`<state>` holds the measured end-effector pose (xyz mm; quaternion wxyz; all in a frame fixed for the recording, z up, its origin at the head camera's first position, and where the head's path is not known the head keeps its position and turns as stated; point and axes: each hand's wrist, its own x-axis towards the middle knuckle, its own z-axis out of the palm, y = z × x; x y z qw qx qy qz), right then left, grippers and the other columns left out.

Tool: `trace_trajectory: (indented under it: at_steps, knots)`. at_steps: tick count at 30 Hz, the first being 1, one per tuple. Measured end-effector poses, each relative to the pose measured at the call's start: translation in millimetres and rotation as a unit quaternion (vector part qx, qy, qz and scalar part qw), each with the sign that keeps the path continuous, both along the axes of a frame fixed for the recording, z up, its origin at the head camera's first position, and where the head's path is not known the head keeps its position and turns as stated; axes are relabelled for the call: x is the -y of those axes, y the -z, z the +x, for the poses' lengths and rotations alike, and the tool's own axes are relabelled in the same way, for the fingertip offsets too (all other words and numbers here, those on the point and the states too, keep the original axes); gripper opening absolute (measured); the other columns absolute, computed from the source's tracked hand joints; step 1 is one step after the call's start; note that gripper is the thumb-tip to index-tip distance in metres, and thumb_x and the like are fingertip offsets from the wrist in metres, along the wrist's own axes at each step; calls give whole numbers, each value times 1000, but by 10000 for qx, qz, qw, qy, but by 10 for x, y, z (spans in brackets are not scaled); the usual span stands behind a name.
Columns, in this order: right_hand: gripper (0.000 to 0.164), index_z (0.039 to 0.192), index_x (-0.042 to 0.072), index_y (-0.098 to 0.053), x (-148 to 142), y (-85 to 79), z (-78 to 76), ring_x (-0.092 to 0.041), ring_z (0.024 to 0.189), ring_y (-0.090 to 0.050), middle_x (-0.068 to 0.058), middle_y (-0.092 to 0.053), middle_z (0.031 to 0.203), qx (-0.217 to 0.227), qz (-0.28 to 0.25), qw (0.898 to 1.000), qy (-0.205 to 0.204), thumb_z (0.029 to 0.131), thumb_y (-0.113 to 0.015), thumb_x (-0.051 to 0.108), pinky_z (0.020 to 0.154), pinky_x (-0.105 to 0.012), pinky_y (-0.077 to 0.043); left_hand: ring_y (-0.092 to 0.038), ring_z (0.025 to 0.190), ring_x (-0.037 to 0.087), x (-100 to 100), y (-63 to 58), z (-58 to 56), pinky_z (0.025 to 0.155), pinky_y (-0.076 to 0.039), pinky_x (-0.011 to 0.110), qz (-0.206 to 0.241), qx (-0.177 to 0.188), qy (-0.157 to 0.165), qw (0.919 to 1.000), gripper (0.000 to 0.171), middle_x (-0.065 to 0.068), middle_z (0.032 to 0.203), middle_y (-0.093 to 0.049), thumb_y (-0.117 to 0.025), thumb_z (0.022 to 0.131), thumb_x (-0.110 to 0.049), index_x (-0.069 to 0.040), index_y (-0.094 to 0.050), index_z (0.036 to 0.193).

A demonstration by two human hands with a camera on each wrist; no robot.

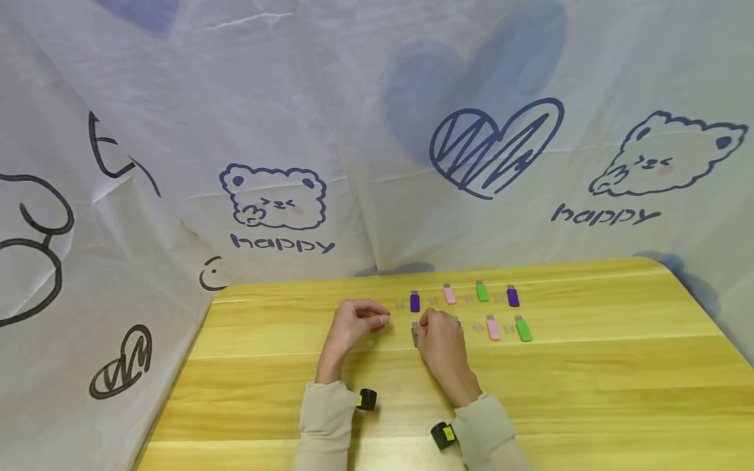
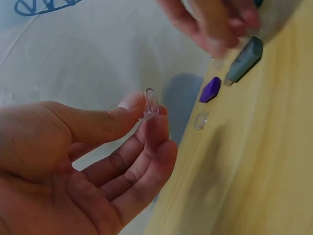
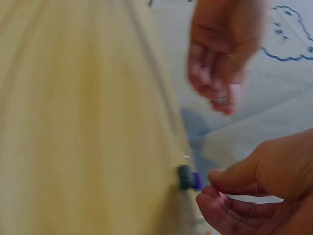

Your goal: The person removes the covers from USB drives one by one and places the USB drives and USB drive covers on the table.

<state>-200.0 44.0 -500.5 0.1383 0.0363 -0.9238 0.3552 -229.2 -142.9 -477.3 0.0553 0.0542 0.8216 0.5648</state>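
Note:
My left hand (image 1: 355,324) is raised over the table, left of the USB sticks. It pinches a small clear plastic cap (image 2: 151,103) between thumb and fingertips. My right hand (image 1: 440,343) reaches over the nearer row, fingers bent and thumb close to the index fingertip. Nothing shows between those tips in the right wrist view. Just left of it in the head view lies a grey USB stick (image 1: 415,335), partly hidden by the hand. Another stick's metal plug (image 1: 456,321) shows at the hand's right side. A purple USB stick (image 1: 415,301) lies behind the grey one.
The far row holds a pink stick (image 1: 450,294), a green stick (image 1: 482,291) and another purple stick (image 1: 513,296). In the near row lie a pink stick (image 1: 493,328) and a green stick (image 1: 523,329). Several clear pieces (image 1: 478,328) sit between them. A printed cloth (image 1: 377,216) hangs behind the table.

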Motion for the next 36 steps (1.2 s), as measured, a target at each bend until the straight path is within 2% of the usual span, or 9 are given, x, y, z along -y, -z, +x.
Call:
trace_trajectory:
  at_steps: [5,9,11,16,21,27,31,36]
  knots:
    - [6,93,-3,-72,-167,-203,-18,-22,69,-64,-8,-67,77,42,-552,9984,89,89,-77,-2,61,-37,-57,-72,77,25,-58,62,0,71,-61,35,-568,-137,122,9982,4,11,85,-76,-76,91,0,2,-79,92]
    - [8,97,-3,-72,-400,-350,-33,-26,74,-69,-11,-70,81,-36,-893,9956,293,90,-75,0,66,-40,-59,-67,75,16,-141,95,22,68,-57,27,-1156,-190,265,9928,3,6,85,-76,-78,90,-3,-1,-81,89]
    - [7,97,-4,-72,-524,-396,-39,-28,76,-70,-14,-71,83,-60,-1005,9940,428,91,-73,0,69,-42,-60,-65,78,14,-179,110,34,71,-56,28,-1404,-199,306,9894,4,4,86,-76,-79,90,-5,-3,-81,88]
    - [9,100,-4,-72,-791,-442,-27,-31,81,-71,-17,-72,89,112,-1158,9902,777,94,-71,3,73,-44,-59,-66,87,17,-250,130,55,80,-57,35,-1750,-241,261,9839,7,3,89,-76,-78,91,-7,-7,-82,85]
    - [14,105,-2,-73,-961,-455,-9,-31,87,-70,-16,-72,95,379,-1216,9869,990,97,-68,7,78,-44,-58,-63,83,17,-281,118,57,75,-54,33,-1801,-240,163,9832,7,3,90,-76,-79,90,-6,-7,-81,84]
    - [13,105,0,-73,-1058,-450,-10,-29,88,-68,-15,-73,96,508,-1158,9861,1074,98,-67,9,76,-38,-54,-61,75,15,-285,131,67,69,-54,31,-1791,-320,60,9833,6,5,84,-75,-79,88,-1,-6,-80,85]
    - [12,104,0,-74,-1070,-432,-32,-29,87,-67,-15,-73,95,506,-1123,9865,1081,97,-69,9,75,-36,-54,-62,73,14,-263,145,56,69,-54,31,-1778,-369,102,9833,5,5,83,-75,-77,90,-1,-5,-80,88]
    - [17,110,-2,-72,-1043,-414,-73,-32,92,-68,-18,-72,100,516,-1197,9879,840,98,-68,9,80,-42,-56,-62,77,16,-194,98,13,71,-54,31,-1472,-264,171,9886,5,5,89,-74,-74,93,-4,-4,-79,93]
